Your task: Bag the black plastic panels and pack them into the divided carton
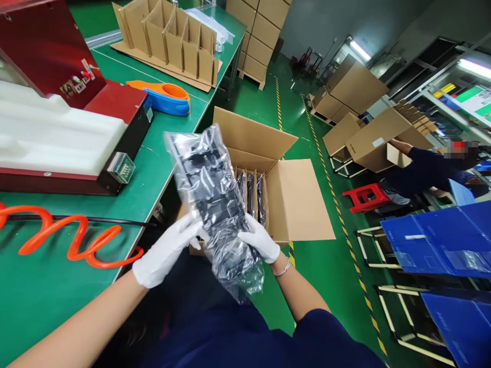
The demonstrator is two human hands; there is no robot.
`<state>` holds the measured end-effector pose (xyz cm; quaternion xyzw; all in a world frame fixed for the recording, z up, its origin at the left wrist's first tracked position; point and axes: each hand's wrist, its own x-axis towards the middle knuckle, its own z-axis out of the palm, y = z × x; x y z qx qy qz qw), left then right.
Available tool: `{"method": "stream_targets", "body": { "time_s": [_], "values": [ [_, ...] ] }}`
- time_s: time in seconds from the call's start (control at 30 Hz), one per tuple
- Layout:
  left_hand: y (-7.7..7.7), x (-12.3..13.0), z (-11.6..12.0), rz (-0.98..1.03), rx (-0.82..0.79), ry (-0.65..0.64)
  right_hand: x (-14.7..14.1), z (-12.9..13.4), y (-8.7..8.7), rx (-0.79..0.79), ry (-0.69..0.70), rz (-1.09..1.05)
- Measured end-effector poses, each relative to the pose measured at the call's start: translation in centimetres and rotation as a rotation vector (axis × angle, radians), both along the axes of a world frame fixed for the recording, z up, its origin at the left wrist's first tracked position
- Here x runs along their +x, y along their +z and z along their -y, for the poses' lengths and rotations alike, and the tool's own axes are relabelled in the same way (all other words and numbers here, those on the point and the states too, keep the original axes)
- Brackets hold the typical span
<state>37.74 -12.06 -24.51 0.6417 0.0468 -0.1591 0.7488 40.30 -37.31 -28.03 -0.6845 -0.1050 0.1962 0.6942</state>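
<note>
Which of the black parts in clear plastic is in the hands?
The foremost black part in clear plastic, between the white-gloved left hand and right hand; the others stand inside the open brown cardboard box.

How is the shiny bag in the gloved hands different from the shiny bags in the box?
The held bag is in the left hand and right hand, but the packed bags sit side by side inside the open box. The held bag shows its wide face, while the packed bags show only narrow edges. Both kinds look like shiny, clear plastic around something black.
</note>
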Motion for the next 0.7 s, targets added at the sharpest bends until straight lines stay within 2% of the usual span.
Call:
{"method": "stream_targets", "body": {
  "time_s": [0.07, 0.2, 0.27, 0.47, 0.57, 0.7],
  "values": [
    [-0.1, 0.1, 0.1, -0.059, 0.047, -0.018, 2.7, 0.8, -0.4, -0.114, -0.091, 0.029],
    [-0.3, 0.2, 0.7, -0.120, 0.202, -0.139, 8.5, 1.0, -1.9, -0.732, -0.227, 0.009],
    [-0.5, 0.2, 1.1, -0.096, 0.276, -0.191, 10.2, 0.2, -3.1, -0.926, -0.231, -0.034],
    [-1.1, 0.0, 1.3, -0.049, 0.362, -0.265, 10.2, -3.6, -6.5, -1.171, -0.183, -0.132],
    [-1.1, 0.1, 1.2, -0.040, 0.406, -0.305, 9.4, -4.5, -7.3, -1.236, -0.134, -0.163],
    [-1.3, 0.1, 1.4, -0.022, 0.459, -0.350, 7.7, -4.0, -7.5, -1.284, -0.074, -0.184]
  ]
}}
